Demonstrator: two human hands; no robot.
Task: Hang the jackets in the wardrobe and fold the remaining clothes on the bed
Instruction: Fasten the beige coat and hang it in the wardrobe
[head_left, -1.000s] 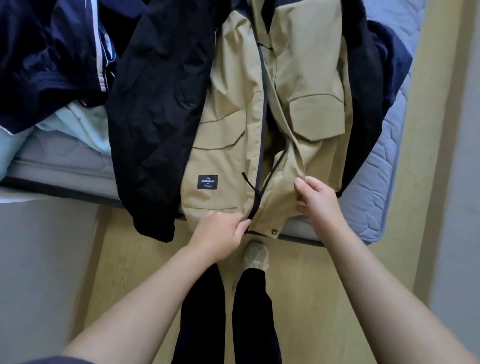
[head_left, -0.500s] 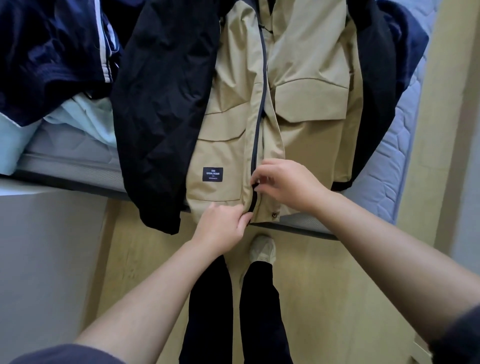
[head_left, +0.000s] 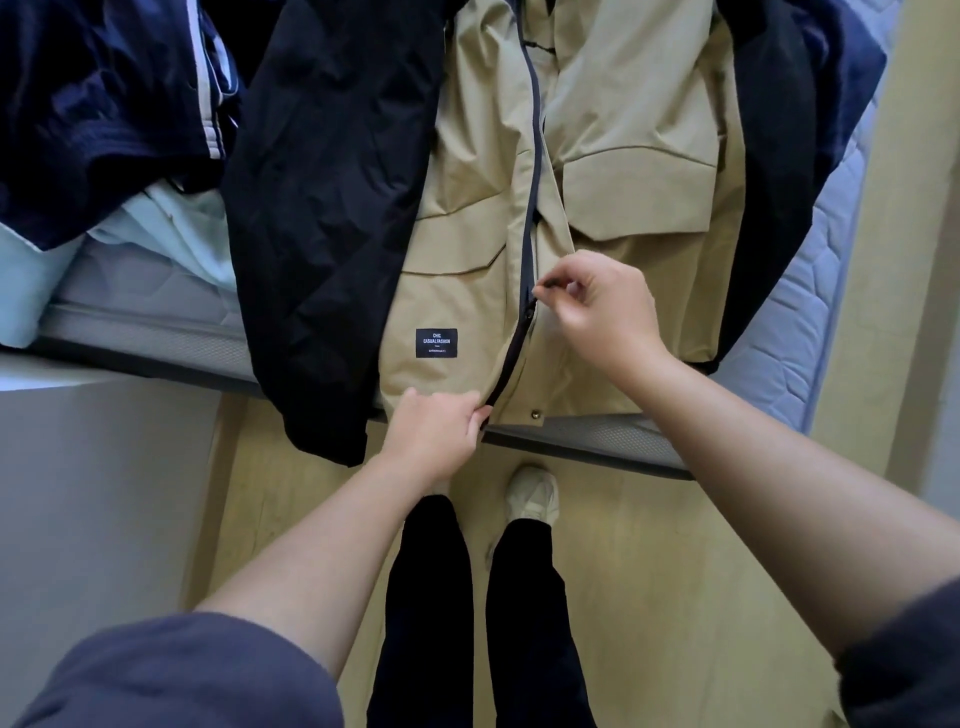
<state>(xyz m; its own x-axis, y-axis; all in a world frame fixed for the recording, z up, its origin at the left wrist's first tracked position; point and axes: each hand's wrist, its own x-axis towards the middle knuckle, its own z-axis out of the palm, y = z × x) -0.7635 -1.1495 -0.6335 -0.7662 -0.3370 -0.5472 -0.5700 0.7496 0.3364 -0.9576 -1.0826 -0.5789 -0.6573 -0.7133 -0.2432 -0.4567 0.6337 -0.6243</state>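
A tan jacket with black sleeves (head_left: 613, 197) lies front-up on the bed, its hem at the mattress edge. A dark zipper (head_left: 522, 332) runs up its middle and is closed along its lowest stretch. My left hand (head_left: 436, 431) pinches the hem at the bottom of the zipper. My right hand (head_left: 597, 306) pinches the zipper pull a short way above the hem. One black sleeve (head_left: 322, 208) hangs over the bed edge on the left.
Dark navy clothes (head_left: 98, 98) and a pale mint garment (head_left: 171, 228) are piled on the bed (head_left: 779, 374) to the left. More navy fabric (head_left: 841, 78) lies at the right. My legs and one shoe (head_left: 532, 499) stand on the wooden floor below.
My right hand came from the right front panel to the zipper and has drawn the pull up a little. My left hand has kept its hold on the hem.
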